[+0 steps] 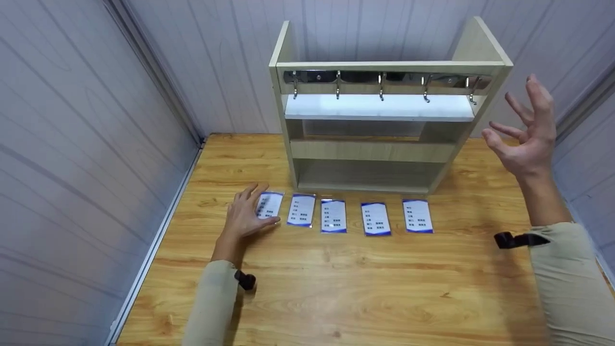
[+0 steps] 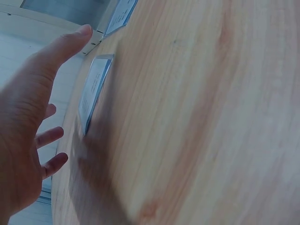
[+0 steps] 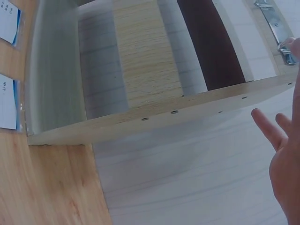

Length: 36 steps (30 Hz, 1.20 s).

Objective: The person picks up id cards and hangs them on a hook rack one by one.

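Several blue-and-white badge cards in clear sleeves lie in a row on the table, in front of a pale wooden rack (image 1: 372, 150). My left hand (image 1: 246, 211) hovers around the leftmost card (image 1: 270, 205), covering its left edge in the head view. In the left wrist view, thumb and fingers are spread, with a gap between them and the card (image 2: 95, 89). My right hand (image 1: 531, 134) is raised beside the rack's right side, fingers spread and loosely bent, holding nothing. Along the rack's upper front runs a metal strip with several hooks (image 1: 382, 86); nothing hangs there.
The rack has a white shelf (image 1: 379, 106) under the hooks and a wooden crossbar (image 1: 372, 150) below. Ribbed pale walls (image 1: 230, 67) enclose the wooden table (image 1: 336, 288) at the back and sides. A black wrist mount (image 1: 521, 240) sticks out from the right sleeve.
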{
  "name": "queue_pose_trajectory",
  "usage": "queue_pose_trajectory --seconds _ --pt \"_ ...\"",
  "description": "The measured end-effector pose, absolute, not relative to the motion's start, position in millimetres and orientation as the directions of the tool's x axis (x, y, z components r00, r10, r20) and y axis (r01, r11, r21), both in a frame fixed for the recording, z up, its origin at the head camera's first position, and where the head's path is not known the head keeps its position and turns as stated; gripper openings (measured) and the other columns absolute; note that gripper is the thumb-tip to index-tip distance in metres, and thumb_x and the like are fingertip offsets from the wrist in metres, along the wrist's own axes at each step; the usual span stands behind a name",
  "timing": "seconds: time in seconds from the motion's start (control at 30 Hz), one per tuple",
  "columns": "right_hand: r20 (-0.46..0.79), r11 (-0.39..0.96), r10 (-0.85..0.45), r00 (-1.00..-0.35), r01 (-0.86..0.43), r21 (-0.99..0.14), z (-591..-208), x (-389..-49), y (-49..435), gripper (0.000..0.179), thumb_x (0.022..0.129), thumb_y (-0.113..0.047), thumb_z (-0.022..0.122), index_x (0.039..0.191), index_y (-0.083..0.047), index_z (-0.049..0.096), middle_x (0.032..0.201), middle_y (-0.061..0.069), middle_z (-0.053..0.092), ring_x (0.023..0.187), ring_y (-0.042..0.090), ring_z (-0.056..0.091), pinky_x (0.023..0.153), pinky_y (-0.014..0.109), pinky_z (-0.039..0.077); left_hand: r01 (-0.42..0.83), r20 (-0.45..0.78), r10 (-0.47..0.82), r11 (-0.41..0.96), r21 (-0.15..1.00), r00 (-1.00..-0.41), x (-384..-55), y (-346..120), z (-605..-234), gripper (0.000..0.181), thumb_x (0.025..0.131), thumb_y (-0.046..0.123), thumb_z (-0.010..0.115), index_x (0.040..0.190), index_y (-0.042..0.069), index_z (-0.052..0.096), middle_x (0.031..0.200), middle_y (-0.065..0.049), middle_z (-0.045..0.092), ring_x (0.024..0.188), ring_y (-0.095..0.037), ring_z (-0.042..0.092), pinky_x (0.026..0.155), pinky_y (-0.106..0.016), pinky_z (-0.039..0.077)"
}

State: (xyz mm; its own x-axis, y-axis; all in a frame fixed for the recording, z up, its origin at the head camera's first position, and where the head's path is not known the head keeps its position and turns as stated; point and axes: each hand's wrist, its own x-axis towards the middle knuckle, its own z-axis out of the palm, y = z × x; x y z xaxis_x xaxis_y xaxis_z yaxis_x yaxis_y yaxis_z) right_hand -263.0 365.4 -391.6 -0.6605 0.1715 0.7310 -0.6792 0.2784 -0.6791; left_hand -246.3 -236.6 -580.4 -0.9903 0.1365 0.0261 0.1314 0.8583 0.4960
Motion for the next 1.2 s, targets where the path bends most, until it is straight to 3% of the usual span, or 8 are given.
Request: queue_pose_trajectory --seconds 0.23,0.5,0.87,0.97,1.2 --pt "0.689 0.254 0.196 -0.697 -0.643 -0.723 -378.5 -270.5 365.9 0.097 0.080 0.004 0.082 0.169 -0.001 0.043 0.178 0.014 0.038 0.154 0.038 0.062 0.087 0.014 0.064 0.106 0.018 0.113 0.858 0.502 -0.993 -248.6 -231.3 -583.9 0.106 0.083 0.060 0.091 0.173 0.026 0.046 0.178 -0.023 0.042 0.156 -0.052 0.047 0.120 -0.075 0.046" --pt "0.646 0.272 0.113 -0.755 -0.602 -0.751 -367.4 -277.5 366.4 0.091 0.085 0.009 0.080 0.168 -0.002 0.045 0.175 0.009 0.043 0.152 0.030 0.063 0.087 0.010 0.062 0.033 -0.017 0.047 0.876 0.481 -0.999 -251.3 -228.2 -588.9 0.105 0.087 0.063 0.089 0.174 0.027 0.043 0.172 -0.025 0.048 0.147 -0.047 0.052 0.116 -0.068 0.052" --pt "0.649 0.026 0.072 -0.757 -0.649 -0.760 -354.5 -290.1 366.0 0.083 0.081 0.014 0.080 0.159 -0.003 0.059 0.170 0.015 0.048 0.133 0.022 0.074 0.077 0.018 0.065 -0.023 0.002 -0.027 0.882 0.472 -1.000 -250.1 -221.6 -591.1 0.103 0.085 0.057 0.095 0.171 0.025 0.049 0.160 -0.026 0.056 0.137 -0.043 0.056 0.109 -0.060 0.055" --pt "0.653 0.019 0.046 -0.756 -0.653 -0.757 -352.5 -291.8 366.1 0.083 0.082 0.015 0.079 0.160 -0.002 0.057 0.170 0.014 0.048 0.136 0.021 0.073 0.080 0.018 0.065 -0.026 0.005 -0.032 0.884 0.467 -0.999 -249.9 -221.1 -591.5 0.101 0.085 0.056 0.094 0.170 0.025 0.050 0.159 -0.025 0.056 0.137 -0.042 0.057 0.107 -0.060 0.056" --pt "0.660 0.049 -0.005 -0.751 -0.660 -0.750 -345.9 -297.4 368.7 0.078 0.084 0.016 0.077 0.158 0.004 0.056 0.166 0.011 0.052 0.151 0.035 0.061 0.084 0.020 0.065 -0.068 -0.063 -0.041 0.851 0.520 -0.997 -250.4 -218.1 -587.1 0.090 0.090 0.046 0.093 0.169 0.024 0.053 0.163 -0.025 0.051 0.143 -0.044 0.054 0.114 -0.062 0.052"
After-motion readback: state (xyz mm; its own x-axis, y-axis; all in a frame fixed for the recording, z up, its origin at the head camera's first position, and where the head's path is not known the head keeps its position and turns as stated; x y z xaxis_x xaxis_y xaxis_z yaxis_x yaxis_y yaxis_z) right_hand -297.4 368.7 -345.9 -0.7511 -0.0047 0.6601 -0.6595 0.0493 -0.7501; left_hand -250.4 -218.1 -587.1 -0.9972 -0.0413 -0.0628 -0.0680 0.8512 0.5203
